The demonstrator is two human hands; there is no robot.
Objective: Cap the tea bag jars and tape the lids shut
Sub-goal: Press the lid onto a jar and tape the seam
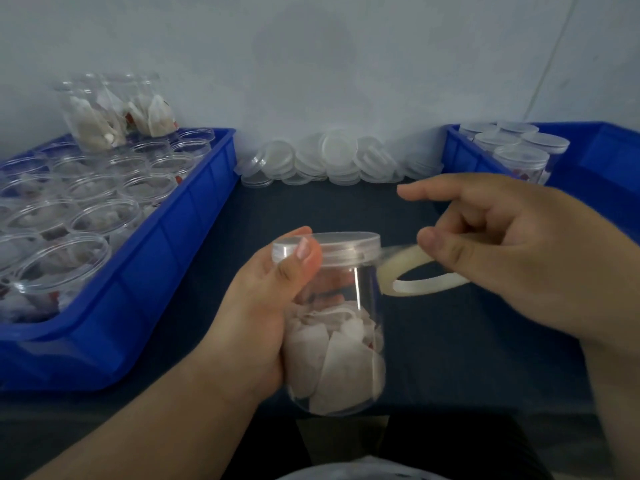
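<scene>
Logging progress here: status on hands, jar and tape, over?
Left hand grips capped jar, thumb on lid. Right hand holds tape roll, strip stretched to lid rim. Nothing in the way.

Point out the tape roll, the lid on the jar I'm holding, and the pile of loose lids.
tape roll (426, 288), head view, the near edge of the ring.
jar lid (346, 251), head view, its side wall.
loose lids (337, 147), head view, the upright lid mid-pile.

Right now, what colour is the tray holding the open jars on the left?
The tray is solid blue, clearest in the head view.
</scene>
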